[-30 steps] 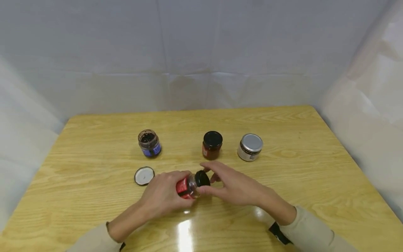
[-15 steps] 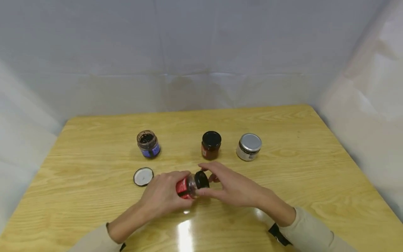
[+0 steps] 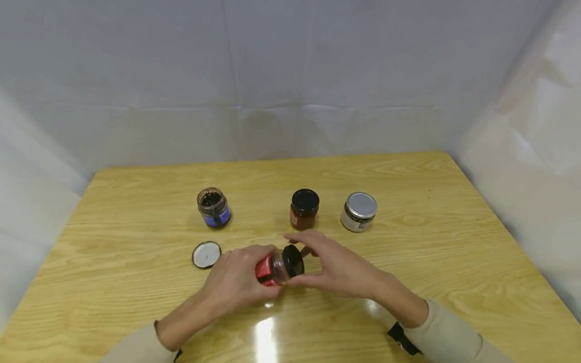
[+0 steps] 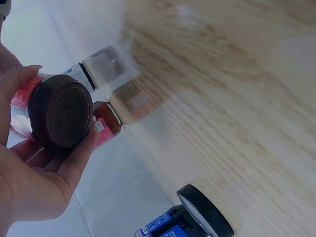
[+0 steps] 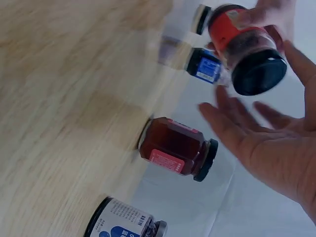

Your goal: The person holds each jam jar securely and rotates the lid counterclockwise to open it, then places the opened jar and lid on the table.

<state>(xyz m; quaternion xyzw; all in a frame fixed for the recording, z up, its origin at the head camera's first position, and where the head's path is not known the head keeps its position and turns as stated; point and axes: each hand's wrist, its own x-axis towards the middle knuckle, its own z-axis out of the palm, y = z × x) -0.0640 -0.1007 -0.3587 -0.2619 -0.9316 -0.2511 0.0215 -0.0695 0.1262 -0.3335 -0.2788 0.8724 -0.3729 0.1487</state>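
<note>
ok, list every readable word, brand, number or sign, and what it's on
Nothing reads reliably enough to quote.
Held jar, base: raised lettering, too blurred.
Held jar, red label: print too blurred.
Standing red-brown jar: red label, print too small.
Blue-label jar: white print, too small.
White-label jar: rows of small characters, too blurred; larger marks on blue, cut off by the right wrist view's edge.

Glare flashes off the tabletop (image 3: 408, 247) this side of the red-labelled jar (image 3: 265, 271); beyond it, the backdrop (image 3: 272, 60) hangs dim; beside it, the right hand (image 5: 269, 148) looks blurry up close.
</note>
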